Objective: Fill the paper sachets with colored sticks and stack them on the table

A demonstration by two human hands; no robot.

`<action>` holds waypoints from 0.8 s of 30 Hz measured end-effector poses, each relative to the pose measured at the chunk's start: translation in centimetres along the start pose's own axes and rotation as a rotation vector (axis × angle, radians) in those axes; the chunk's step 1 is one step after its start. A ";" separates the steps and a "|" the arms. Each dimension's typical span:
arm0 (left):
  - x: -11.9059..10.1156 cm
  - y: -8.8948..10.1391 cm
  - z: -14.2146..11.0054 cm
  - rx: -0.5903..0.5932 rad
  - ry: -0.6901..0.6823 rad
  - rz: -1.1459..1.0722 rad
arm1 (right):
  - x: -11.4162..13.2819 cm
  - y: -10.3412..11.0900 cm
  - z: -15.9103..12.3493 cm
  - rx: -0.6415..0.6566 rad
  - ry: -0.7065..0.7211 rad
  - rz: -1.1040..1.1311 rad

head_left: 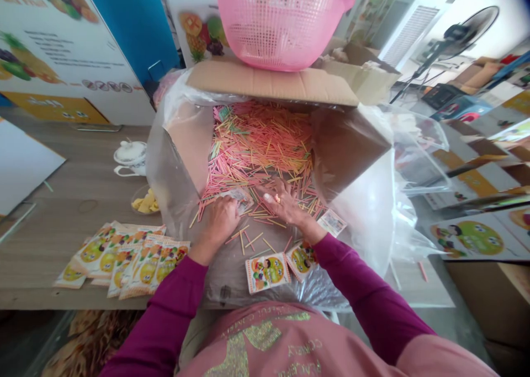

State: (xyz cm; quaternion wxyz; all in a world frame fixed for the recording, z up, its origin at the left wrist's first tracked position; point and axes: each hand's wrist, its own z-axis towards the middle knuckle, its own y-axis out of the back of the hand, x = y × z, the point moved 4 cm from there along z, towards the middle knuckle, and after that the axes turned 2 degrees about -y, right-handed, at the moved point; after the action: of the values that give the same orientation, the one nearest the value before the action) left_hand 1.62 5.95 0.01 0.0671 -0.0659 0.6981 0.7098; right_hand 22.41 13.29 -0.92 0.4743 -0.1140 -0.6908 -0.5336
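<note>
My left hand (223,218) is closed on the edge of a small clear packet (242,199), which lies over loose sticks. My right hand (285,205) rests palm down among the sticks, fingers stretched out, with something white on its thumb. Thin pink, yellow and green sticks (265,139) fill the back of an opened cardboard box (351,145) lined with clear plastic, and some spill toward me. Just in front of my hands lie two printed packets (268,272). Another small packet (332,222) sits beside my right wrist.
Several filled printed pouches (132,258) are piled at the left on the wooden table (33,255). Behind them stand a small bowl of yellow pieces (146,201) and a lidded white cup (130,155). A pink basket (281,24) stands behind the box; a fan (464,35) is far right.
</note>
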 end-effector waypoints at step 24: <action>0.0 0.0 -1.4 -0.271 0.125 -1.380 | 8.4 0.2 2.2 0.022 0.190 0.498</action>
State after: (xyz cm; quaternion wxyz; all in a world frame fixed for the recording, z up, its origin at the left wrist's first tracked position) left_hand 1.57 4.54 0.02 0.4531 -0.5418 0.4049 0.5806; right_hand 16.97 12.30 5.79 0.6549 -0.2248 -0.5996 -0.4013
